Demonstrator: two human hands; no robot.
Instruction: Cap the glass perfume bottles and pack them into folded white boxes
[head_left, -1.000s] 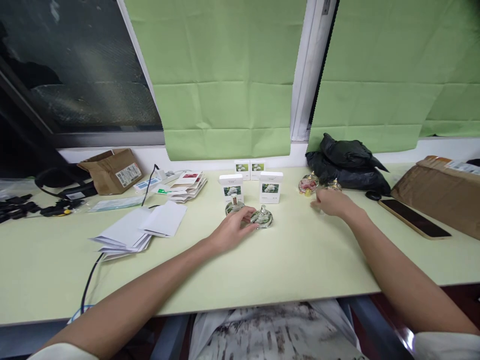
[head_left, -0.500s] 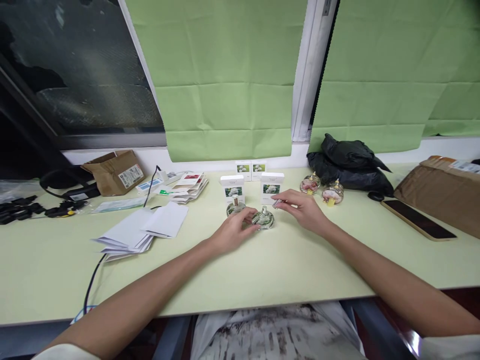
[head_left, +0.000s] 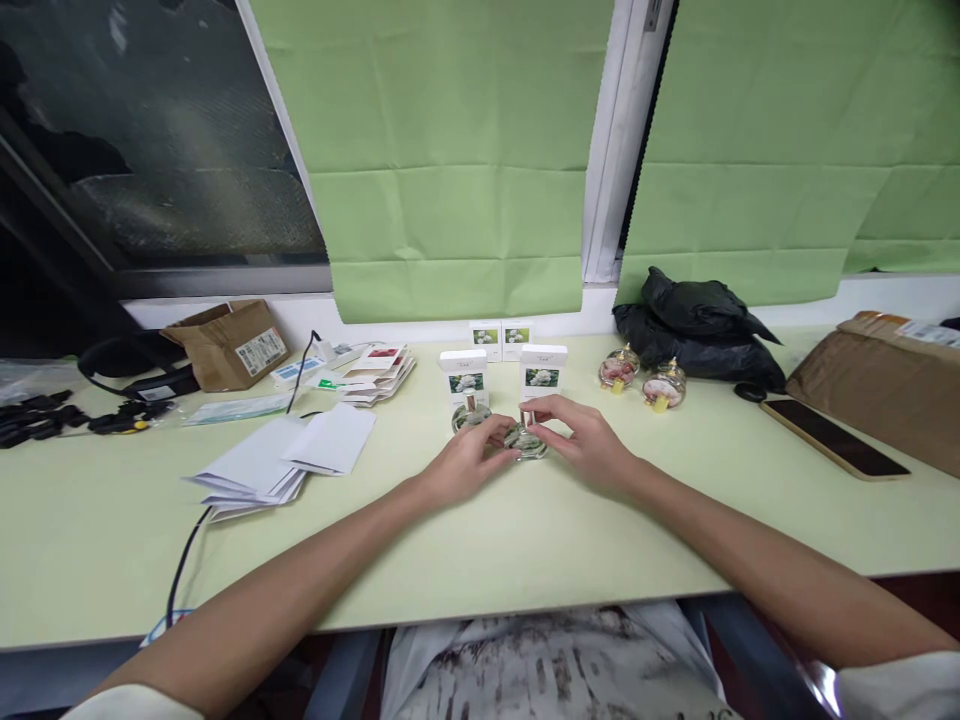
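Note:
A round clear-glass perfume bottle (head_left: 529, 445) stands on the table, its left side gripped by the fingers of my left hand (head_left: 469, 460). My right hand (head_left: 589, 440) pinches a small shiny cap (head_left: 525, 417) upright at the bottle's neck; whether the cap is fully seated I cannot tell. Behind my left fingers is a second glass perfume bottle (head_left: 470, 412) with its cap on, partly hidden by the hand. Two white boxes with flower pictures stand just behind the bottles, a left box (head_left: 465, 375) and a right box (head_left: 543, 370).
Two smaller white boxes (head_left: 500, 340) stand by the wall. At right are ornate pink-and-gold bottles (head_left: 619, 368), a black plastic bag (head_left: 697, 330), a phone (head_left: 832, 438) and a brown parcel (head_left: 885, 380). Folded white papers (head_left: 259, 462) and an open cardboard box (head_left: 229, 345) lie left.
My right hand has moved left with the cap, from beside the bottle to over its neck, and turned the cap upright. My left hand has stayed on the bottle.

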